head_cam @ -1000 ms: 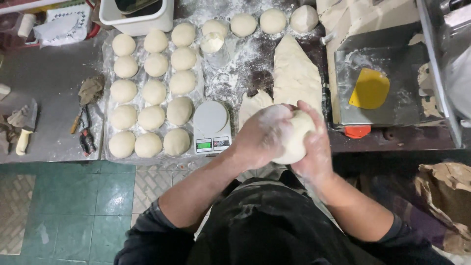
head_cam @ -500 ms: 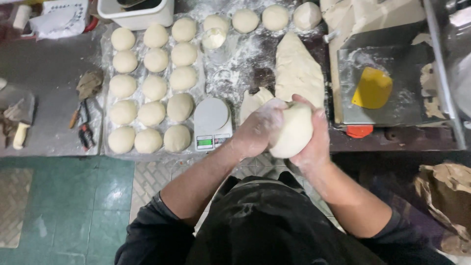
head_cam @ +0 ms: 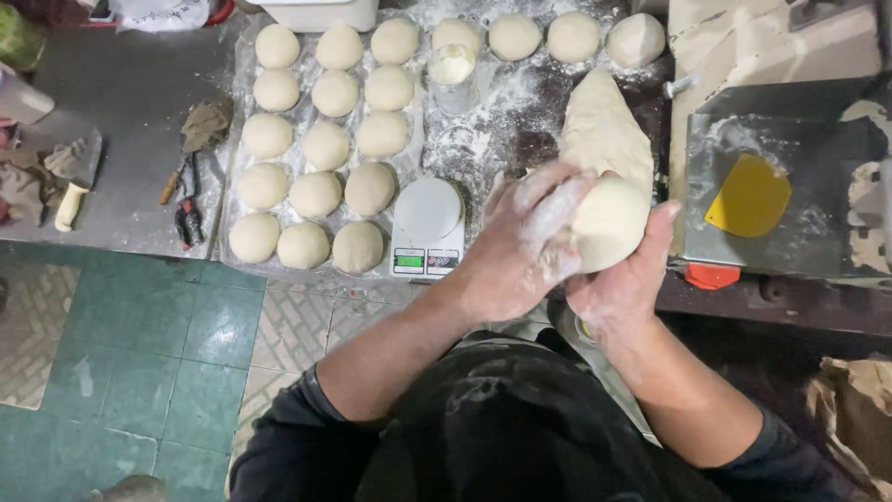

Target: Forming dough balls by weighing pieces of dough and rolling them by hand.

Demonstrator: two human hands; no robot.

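Observation:
Both floury hands cup a round pale dough ball point(head_cam: 613, 221) above the table's front edge. My left hand point(head_cam: 520, 242) wraps over its left side and top. My right hand point(head_cam: 627, 279) supports it from below and the right. Just left of the hands sits a small white kitchen scale point(head_cam: 426, 223). Behind the ball lies a large piece of raw dough point(head_cam: 599, 130) on the floured surface. Several shaped dough balls point(head_cam: 316, 139) lie in rows on a tray to the left.
More dough balls point(head_cam: 544, 37) line the back edge beside a floury cup point(head_cam: 452, 70). A yellow scraper point(head_cam: 751, 197) rests on a metal tray point(head_cam: 827, 251) at right. Pliers point(head_cam: 189, 209) and a cleaver point(head_cam: 74, 181) lie far left. Green tiled floor point(head_cam: 139, 353) below.
The dough ball has turned in my hands and shifted slightly to the right. My left hand now covers more of its top. The camera view drifted a little.

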